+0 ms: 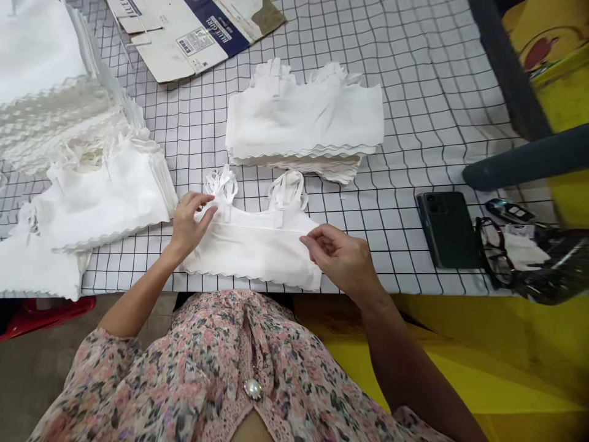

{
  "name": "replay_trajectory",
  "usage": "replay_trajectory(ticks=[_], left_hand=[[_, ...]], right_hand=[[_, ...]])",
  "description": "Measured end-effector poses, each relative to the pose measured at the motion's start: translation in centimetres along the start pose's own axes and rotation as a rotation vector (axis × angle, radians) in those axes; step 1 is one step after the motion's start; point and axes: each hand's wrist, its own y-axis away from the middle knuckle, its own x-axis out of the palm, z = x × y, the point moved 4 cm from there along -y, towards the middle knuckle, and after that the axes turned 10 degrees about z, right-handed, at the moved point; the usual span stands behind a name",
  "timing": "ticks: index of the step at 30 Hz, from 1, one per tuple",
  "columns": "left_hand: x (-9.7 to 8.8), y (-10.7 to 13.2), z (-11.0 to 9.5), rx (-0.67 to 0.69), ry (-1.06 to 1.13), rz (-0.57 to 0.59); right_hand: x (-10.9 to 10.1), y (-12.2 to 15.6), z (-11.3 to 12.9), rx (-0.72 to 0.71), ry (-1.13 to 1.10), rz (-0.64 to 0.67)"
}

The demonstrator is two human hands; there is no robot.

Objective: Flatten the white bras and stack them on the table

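While the L hand (191,224) pinches the top edge of a white bralette (253,248) by its left strap, the R hand (338,255) sits curled at the garment's upper R edge, fingertips (309,240) on the fabric; can't tell if they're actually gripping. Bralette lies flat at the near edge of the table, between both forearms, scalloped hem toward the person, w/ two looped straps (285,190) pointing far. Just beyond it, a stack of white bralettes (304,120) sits on a black-grid white table cover (396,184). Another stack (103,196) is just L of the L hand, w/ a bigger pile (46,116) further L and far. Flattened cardboard carton (193,37) lies at far edge. To the R, well apart from the hands: dark phone (447,230), red-framed glasses (494,252), key fob (508,210), clear plastic bag (552,267). Person wears a floral blouse (221,362).
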Motion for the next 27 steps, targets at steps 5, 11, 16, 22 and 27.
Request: replay_trajectory(ticks=[5,11,16,22,27], left_hand=[[0.8,-8.7,0.1,0.028,-0.046,0.178],[2.6,-13.9,0.8,0.272,-0.286,0.524],[2.1,-15.8,1.2,0.303,-0.255,0.535],[1.0,-16.5,1.1,0.257,-0.186,0.516],[-0.4,-16.0,0.2,0.181,-0.048,0.605]], right_hand=[[5.0,-1.6,4.0,-0.562,0.301,0.007],[12.3,-0.4,3.0,-0.74,0.611,0.344],[12.7,-0.1,2.0,-0.73,0.634,0.4],[12.9,-0.1,1.8,-0.721,0.604,0.424],[12.4,0.2,2.9,-0.777,0.551,0.358]])
